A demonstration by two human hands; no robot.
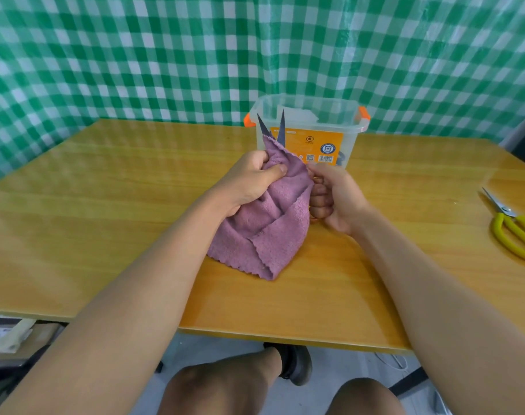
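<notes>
Scissors gripped by the right hand are wiped with cloth clutched by the left hand; tips judged unwiped.

Cloth on the table, box just behind it, scissors near the table's right edge.

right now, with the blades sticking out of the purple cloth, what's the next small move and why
Probably slide the left hand, gripping the purple fluffy cloth, up the open dark-bladed scissors. The cloth is bunched only round the base of the blades, both tips stand bare above it, and the right hand steadies them at the handle end.
</notes>
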